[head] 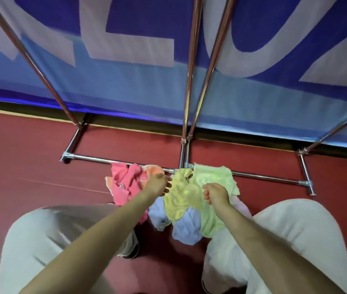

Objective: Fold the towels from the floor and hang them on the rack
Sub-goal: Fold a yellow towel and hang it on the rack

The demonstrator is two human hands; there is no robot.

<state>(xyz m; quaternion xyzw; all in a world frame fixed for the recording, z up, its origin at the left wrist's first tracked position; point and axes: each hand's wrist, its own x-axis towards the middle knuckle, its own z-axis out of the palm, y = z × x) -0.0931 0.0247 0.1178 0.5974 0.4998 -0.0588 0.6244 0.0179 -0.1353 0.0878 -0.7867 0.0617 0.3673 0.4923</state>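
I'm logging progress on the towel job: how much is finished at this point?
Nothing looks done: no towel hangs on the rack bars in view. The pile lies crumpled on the floor. The left hand and right hand reach into it; a grip isn't clear. All folding and hanging remains.

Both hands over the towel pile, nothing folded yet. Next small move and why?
Probably lift the light green towel clear of the heap: the right hand is curled at its edge, it lies on top, and the left hand, fingers loose over the pink towel, seems free to catch a second corner.
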